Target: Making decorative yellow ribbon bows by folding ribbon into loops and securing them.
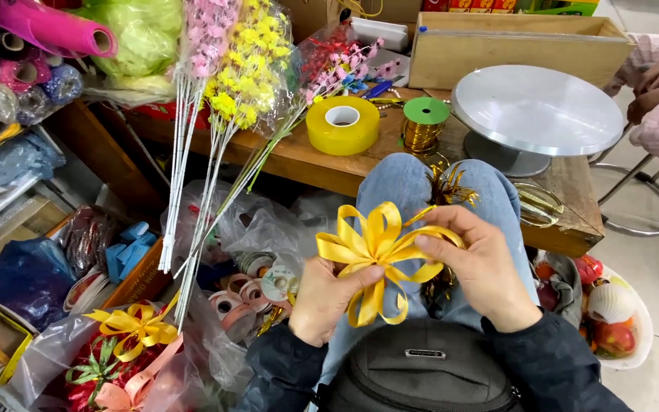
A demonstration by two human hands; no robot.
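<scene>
Pinching yellow ribbon bow (375,252): left hand (322,297), right hand (482,267) | white basket (638,336): fruit (612,336)

Dark navy jacket sleeves (551,358) with ribbed cuffs, light blue jeans (406,187), and a black zipped bag (421,370) at the waist

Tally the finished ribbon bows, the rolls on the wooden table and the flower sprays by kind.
Yellow ribbon bows: 2, one held by left hand and right hand, one in the bag.
Rolls on the table: 2, yellow tape, gold ribbon spool.
Flower sprays: 3, pink, yellow, red-pink.
Total: 7
</scene>
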